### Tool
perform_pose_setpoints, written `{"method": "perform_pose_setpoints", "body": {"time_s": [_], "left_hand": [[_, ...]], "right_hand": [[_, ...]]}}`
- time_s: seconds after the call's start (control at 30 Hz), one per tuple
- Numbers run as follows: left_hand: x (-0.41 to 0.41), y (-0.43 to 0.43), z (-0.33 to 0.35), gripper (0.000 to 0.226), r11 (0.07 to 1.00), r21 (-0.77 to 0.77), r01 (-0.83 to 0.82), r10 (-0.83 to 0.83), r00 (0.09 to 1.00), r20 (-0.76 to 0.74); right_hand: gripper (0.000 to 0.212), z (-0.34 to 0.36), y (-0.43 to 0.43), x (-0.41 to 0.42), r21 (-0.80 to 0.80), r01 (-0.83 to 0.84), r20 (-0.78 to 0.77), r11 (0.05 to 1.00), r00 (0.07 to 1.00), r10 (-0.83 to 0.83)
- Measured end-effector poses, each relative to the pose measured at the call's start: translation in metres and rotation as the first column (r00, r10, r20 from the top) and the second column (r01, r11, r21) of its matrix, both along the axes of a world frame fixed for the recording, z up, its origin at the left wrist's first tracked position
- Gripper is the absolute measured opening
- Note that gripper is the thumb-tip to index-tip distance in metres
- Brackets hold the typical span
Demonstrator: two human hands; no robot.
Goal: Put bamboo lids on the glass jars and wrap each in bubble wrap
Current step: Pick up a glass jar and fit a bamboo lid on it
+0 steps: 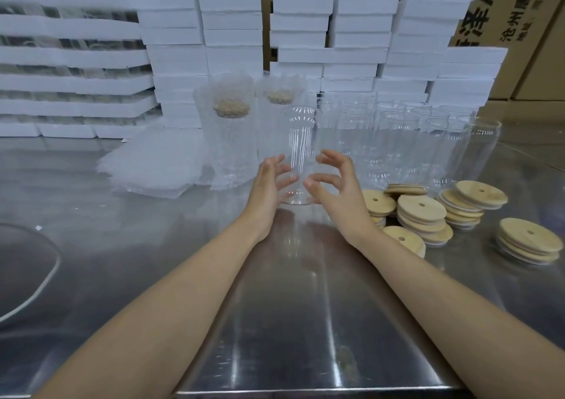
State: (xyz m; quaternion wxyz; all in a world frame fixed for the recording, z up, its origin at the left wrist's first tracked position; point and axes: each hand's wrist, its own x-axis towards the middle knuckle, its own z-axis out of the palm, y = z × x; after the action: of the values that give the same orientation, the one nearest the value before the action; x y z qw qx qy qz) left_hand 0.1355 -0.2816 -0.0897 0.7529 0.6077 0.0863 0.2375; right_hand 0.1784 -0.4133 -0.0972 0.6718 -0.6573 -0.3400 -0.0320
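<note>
Glass jar [301, 141], unlidded and unwrapped, stands upright near the middle of the table [305, 322], between both hands.

Surroundings: two wrapped jars [230, 141], lidded, stand just beyond and to its left. A pile of bubble wrap sheets [153, 166] lies flat further left. A block of bare jars [397, 141] runs from behind it toward the right edge. Bamboo lids [422, 212] lie in loose stacks near the right edge, just beside the right wrist; a separate lid stack [530, 241] sits further right. Nothing stands between the hands and the jar.

Surface and room: brushed steel table, reflective. White foam boxes [232, 25] are stacked high along the far edge, with printed cardboard cartons [526, 31] behind them.

Hands: both forearms reach out from the near edge. Left hand [269, 190] and right hand [336, 196] flank the jar's lower half, fingers spread and bent, holding nothing firmly. Contact with the glass cannot be confirmed.
</note>
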Motion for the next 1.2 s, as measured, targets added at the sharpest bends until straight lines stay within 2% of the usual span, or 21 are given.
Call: {"method": "perform_pose_setpoints", "body": {"time_s": [0.13, 0.33, 0.4, 0.5, 0.63, 0.67, 0.77, 0.83, 0.9, 1.03, 1.1, 1.13, 1.17, 1.2], "left_hand": [[-0.001, 0.002, 0.002, 0.05, 0.997, -0.064, 0.039, -0.039, 0.999, -0.01], [-0.003, 0.001, 0.004, 0.058, 0.996, -0.068, 0.049, -0.051, 0.998, -0.028], [-0.003, 0.001, 0.003, 0.063, 0.999, -0.028, 0.043, -0.044, 0.999, -0.033], [-0.005, 0.001, 0.002, 0.068, 0.99, 0.141, -0.019, 0.025, 0.999, -0.044], [-0.007, 0.002, 0.0, 0.087, 0.986, 0.165, -0.003, 0.006, 1.0, -0.018], [-0.007, 0.003, -0.002, 0.084, 0.99, 0.139, -0.004, 0.006, 1.0, -0.012], [-0.004, 0.005, -0.002, 0.053, 0.997, 0.082, 0.013, -0.012, 1.0, -0.007], [-0.002, 0.005, -0.002, 0.045, 0.996, 0.085, 0.029, -0.029, 1.0, -0.005], [-0.003, 0.004, -0.001, 0.048, 0.993, 0.112, 0.036, -0.035, 0.999, -0.008], [-0.007, 0.0, -0.001, 0.07, 0.97, 0.243, 0.005, -0.003, 1.0, -0.009], [-0.006, 0.002, -0.003, 0.073, 0.967, 0.249, -0.047, 0.051, 0.999, -0.011], [-0.005, 0.003, -0.004, 0.071, 0.965, 0.253, -0.075, 0.08, 0.997, -0.009], [-0.004, 0.003, -0.005, 0.068, 0.96, 0.264, -0.096, 0.101, 0.995, -0.007], [-0.003, 0.003, -0.006, 0.068, 0.954, 0.279, -0.106, 0.112, 0.994, -0.008]], "right_hand": [[0.071, -0.002, 0.002, 0.0, -0.043, 0.033, 0.077, 0.999, 0.997, -0.029], [0.075, -0.002, 0.001, 0.002, -0.051, 0.051, 0.11, 0.997, 0.993, -0.045], [0.076, -0.001, 0.002, 0.001, -0.058, 0.074, 0.125, 0.996, 0.99, -0.066], [0.079, 0.0, 0.002, 0.0, -0.064, 0.107, 0.144, 0.992, 0.985, -0.097], [0.081, 0.002, 0.001, -0.001, -0.086, 0.144, 0.173, 0.986, 0.977, -0.128], [0.08, 0.003, 0.002, -0.002, -0.093, 0.159, 0.183, 0.983, 0.973, -0.14], [0.078, 0.004, 0.002, -0.003, -0.106, 0.166, 0.199, 0.98, 0.97, -0.142], [0.078, 0.005, 0.002, -0.004, -0.112, 0.163, 0.195, 0.98, 0.971, -0.139], [0.079, 0.005, 0.002, -0.005, -0.118, 0.168, 0.195, 0.979, 0.97, -0.143], [0.073, 0.016, -0.005, -0.004, -0.208, 0.13, 0.184, 0.969, 0.979, -0.092], [0.057, 0.027, -0.015, 0.001, -0.356, 0.153, 0.24, 0.922, 0.968, -0.068], [0.048, 0.033, -0.02, 0.004, -0.452, 0.224, 0.314, 0.863, 0.946, -0.081], [0.042, 0.038, -0.026, 0.007, -0.541, 0.34, 0.405, 0.769, 0.907, -0.116], [0.038, 0.041, -0.032, 0.01, -0.61, 0.474, 0.491, 0.635, 0.855, -0.167]]}}
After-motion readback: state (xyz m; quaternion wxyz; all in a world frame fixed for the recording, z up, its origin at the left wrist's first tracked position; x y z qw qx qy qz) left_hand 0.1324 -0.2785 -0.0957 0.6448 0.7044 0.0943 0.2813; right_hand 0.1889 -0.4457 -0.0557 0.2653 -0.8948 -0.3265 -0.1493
